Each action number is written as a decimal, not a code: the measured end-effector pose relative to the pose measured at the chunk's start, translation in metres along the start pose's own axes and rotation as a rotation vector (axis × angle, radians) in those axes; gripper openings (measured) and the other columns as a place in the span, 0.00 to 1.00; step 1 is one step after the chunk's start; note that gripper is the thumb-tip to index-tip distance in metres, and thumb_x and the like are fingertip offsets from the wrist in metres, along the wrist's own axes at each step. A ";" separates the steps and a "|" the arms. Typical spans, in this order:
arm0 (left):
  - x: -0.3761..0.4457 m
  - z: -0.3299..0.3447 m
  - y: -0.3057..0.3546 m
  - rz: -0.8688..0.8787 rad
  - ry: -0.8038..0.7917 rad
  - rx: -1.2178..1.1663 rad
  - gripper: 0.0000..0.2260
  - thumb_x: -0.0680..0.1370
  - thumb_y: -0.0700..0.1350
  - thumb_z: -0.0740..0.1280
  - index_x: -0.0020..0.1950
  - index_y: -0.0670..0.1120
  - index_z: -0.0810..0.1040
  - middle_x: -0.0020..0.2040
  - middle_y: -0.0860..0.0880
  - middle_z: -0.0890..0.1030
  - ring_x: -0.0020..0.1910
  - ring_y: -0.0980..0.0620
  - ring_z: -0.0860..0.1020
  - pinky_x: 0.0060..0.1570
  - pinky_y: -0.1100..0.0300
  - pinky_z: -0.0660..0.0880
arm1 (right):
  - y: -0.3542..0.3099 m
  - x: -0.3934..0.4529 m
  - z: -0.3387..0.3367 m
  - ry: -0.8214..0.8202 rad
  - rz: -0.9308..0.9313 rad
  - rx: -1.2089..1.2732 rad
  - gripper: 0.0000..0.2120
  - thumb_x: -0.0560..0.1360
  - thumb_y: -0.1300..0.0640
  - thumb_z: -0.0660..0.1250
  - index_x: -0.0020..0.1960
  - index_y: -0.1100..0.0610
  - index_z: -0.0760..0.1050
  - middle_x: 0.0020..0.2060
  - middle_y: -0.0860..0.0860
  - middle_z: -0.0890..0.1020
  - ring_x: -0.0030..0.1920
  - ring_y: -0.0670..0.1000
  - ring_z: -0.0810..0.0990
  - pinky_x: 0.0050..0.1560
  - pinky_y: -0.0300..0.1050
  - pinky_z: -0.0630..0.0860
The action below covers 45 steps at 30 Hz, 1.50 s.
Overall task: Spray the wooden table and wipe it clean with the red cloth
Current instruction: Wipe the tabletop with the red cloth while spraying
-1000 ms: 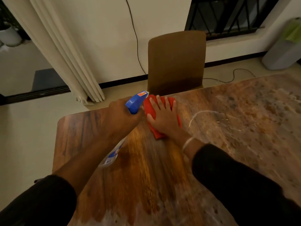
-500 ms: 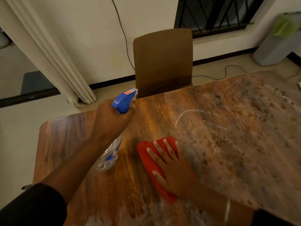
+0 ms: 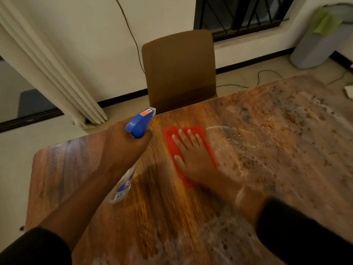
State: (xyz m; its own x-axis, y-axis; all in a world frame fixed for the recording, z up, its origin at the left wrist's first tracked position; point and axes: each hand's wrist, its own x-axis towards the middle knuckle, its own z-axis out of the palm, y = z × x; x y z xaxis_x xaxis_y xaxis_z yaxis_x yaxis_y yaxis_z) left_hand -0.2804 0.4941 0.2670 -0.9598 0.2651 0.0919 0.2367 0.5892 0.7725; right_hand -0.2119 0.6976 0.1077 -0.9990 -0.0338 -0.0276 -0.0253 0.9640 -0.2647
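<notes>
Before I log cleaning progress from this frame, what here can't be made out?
Head view:
- Table under the red cloth: covered by cloth and right hand.
- Spray bottle trigger and label: left hand hides one, blur the other.
- Table's near and right edges: cut off.

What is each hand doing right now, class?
Left hand: closed round the spray bottle.
Right hand: open, flat, pressing the red cloth on the wooden table.

Left hand (image 3: 124, 148) curled in a grip; right hand (image 3: 194, 155) pressed flat, fingers straight.
</notes>
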 end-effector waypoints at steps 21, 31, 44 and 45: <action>-0.018 0.062 0.073 -0.074 0.034 -0.049 0.08 0.78 0.45 0.67 0.44 0.40 0.75 0.32 0.46 0.77 0.27 0.58 0.77 0.33 0.64 0.71 | 0.107 -0.150 -0.024 -0.039 -0.120 -0.064 0.34 0.85 0.37 0.53 0.87 0.45 0.47 0.86 0.49 0.46 0.86 0.57 0.43 0.83 0.64 0.44; -0.011 0.071 0.062 -0.022 0.037 -0.046 0.10 0.77 0.48 0.67 0.46 0.41 0.78 0.37 0.39 0.82 0.35 0.43 0.81 0.39 0.50 0.79 | 0.137 0.016 -0.042 -0.050 0.127 -0.037 0.35 0.82 0.32 0.45 0.86 0.41 0.45 0.86 0.50 0.49 0.85 0.59 0.46 0.83 0.64 0.42; -0.009 0.072 0.058 -0.029 -0.004 -0.098 0.08 0.77 0.49 0.68 0.44 0.45 0.74 0.32 0.45 0.76 0.30 0.50 0.75 0.32 0.60 0.72 | 0.051 0.061 -0.019 -0.079 -0.238 0.037 0.31 0.84 0.40 0.57 0.84 0.48 0.56 0.83 0.53 0.63 0.84 0.58 0.57 0.83 0.64 0.48; -0.008 0.071 0.058 -0.052 -0.013 -0.111 0.09 0.77 0.50 0.68 0.46 0.45 0.75 0.33 0.45 0.77 0.31 0.50 0.76 0.32 0.61 0.73 | 0.063 0.059 -0.024 -0.068 -0.230 -0.003 0.31 0.84 0.39 0.54 0.85 0.46 0.53 0.84 0.52 0.59 0.84 0.57 0.54 0.83 0.62 0.46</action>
State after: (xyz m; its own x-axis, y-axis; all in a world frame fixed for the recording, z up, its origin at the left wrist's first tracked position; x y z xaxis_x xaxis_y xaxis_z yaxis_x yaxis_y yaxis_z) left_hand -0.2484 0.5798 0.2665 -0.9681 0.2470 0.0423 0.1681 0.5149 0.8406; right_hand -0.2738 0.7626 0.1124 -0.9623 -0.2701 -0.0318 -0.2521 0.9296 -0.2690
